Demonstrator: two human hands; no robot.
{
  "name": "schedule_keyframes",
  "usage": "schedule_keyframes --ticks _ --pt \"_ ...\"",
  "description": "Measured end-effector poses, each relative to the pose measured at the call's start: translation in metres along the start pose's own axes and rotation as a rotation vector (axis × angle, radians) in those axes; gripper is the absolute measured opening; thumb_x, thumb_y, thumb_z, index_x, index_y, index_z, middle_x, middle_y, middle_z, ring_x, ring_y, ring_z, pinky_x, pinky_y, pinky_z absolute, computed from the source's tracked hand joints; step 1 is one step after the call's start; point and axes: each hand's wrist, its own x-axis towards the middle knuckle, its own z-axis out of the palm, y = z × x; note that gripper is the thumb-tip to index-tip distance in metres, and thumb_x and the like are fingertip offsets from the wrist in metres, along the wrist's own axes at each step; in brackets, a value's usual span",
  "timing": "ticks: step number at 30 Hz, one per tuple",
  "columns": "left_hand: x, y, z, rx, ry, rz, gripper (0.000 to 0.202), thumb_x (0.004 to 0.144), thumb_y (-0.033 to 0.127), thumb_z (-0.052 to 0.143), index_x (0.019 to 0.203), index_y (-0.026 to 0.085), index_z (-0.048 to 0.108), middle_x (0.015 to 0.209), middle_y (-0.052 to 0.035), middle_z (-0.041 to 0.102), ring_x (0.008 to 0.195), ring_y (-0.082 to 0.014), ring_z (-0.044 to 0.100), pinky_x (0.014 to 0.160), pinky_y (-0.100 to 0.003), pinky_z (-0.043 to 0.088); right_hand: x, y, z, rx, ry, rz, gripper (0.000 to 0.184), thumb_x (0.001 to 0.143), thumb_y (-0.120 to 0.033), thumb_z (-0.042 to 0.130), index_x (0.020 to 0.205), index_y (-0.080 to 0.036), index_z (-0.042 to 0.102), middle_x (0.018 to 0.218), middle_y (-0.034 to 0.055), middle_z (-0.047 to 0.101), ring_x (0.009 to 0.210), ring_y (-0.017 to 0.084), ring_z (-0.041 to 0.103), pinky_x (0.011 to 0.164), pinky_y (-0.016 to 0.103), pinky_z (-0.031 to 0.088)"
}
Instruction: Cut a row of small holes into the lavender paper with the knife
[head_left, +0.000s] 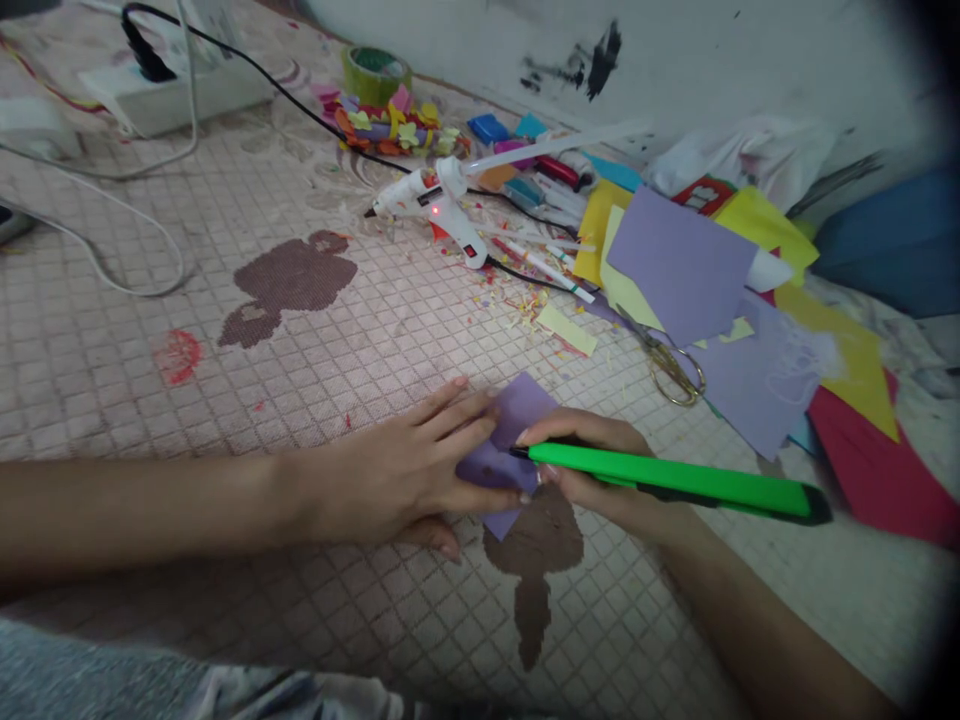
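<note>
My left hand (397, 480) lies flat with its fingers spread, pressing a small piece of purple paper (517, 415) against the patterned mat (300, 390). My right hand (592, 470) grips a bright green utility knife (675, 480) just beside the left fingers. The knife's dark tip meets the purple paper, and the blade itself is hidden by my fingers and the handle. Part of the paper is covered by both hands.
A white glue gun (427, 205) with a lit red light rests at the back among glue sticks, pens and paper scraps. Sheets of coloured paper (679, 265) and gold-handled scissors (671, 365) lie to the right. A power strip (176, 95) and cables sit at the far left.
</note>
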Motion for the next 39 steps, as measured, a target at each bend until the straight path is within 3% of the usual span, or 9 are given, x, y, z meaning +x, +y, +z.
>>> schedule_keyframes --ticks 5,12,18,24,31,39 --pt "-0.004 -0.010 -0.003 -0.081 -0.035 0.039 0.054 0.094 0.059 0.053 0.138 0.028 0.054 0.158 -0.0218 0.030 0.149 -0.0416 0.024 0.116 -0.066 0.024 -0.004 0.007 0.004 0.002 0.042 -0.019 0.027 0.078 -0.005 0.059 0.094 -0.023 0.071 0.083 -0.0004 0.074 0.066 0.011 0.067 0.061 0.022 0.054" --pt "-0.002 -0.009 -0.005 -0.130 -0.072 -0.006 0.056 0.092 0.058 0.058 0.140 0.031 0.052 0.163 -0.0186 0.020 0.149 -0.0429 0.022 0.117 -0.065 0.023 -0.010 0.012 0.008 -0.023 0.088 -0.059 0.029 0.078 -0.005 0.060 0.097 -0.025 0.070 0.088 -0.0019 0.075 0.064 0.009 0.066 0.064 0.022 0.054" --pt "-0.001 -0.010 -0.005 -0.157 -0.094 0.004 0.056 0.093 0.060 0.055 0.139 0.028 0.053 0.162 -0.0184 0.025 0.150 -0.0358 0.024 0.120 -0.060 0.020 -0.009 0.009 0.010 -0.075 0.123 -0.067 0.027 0.077 -0.006 0.060 0.093 -0.024 0.071 0.085 -0.0026 0.076 0.064 0.009 0.067 0.065 0.021 0.054" --pt "-0.002 -0.006 -0.002 -0.112 -0.075 -0.016 0.055 0.092 0.059 0.056 0.139 0.030 0.053 0.161 -0.0198 0.025 0.148 -0.0380 0.027 0.118 -0.063 0.023 -0.011 0.010 0.011 -0.084 0.129 -0.023 0.029 0.077 -0.005 0.063 0.095 -0.027 0.071 0.088 -0.0039 0.075 0.074 0.009 0.070 0.072 0.020 0.055" --pt "0.000 0.005 -0.002 -0.029 -0.034 -0.073 0.053 0.092 0.061 0.055 0.136 0.032 0.055 0.156 -0.0160 0.038 0.146 -0.0367 0.034 0.117 -0.063 0.027 -0.012 0.012 0.005 -0.069 0.038 -0.110 0.030 0.079 -0.006 0.063 0.101 -0.025 0.070 0.094 -0.0010 0.076 0.081 0.011 0.071 0.075 0.022 0.056" --pt "0.002 0.006 -0.006 -0.023 -0.065 -0.087 0.056 0.089 0.059 0.060 0.139 0.033 0.054 0.155 -0.0187 0.037 0.144 -0.0417 0.035 0.114 -0.065 0.029 -0.012 0.014 0.006 -0.042 0.052 -0.103 0.030 0.079 -0.004 0.061 0.100 -0.025 0.069 0.088 -0.0007 0.075 0.073 0.013 0.070 0.072 0.027 0.057"
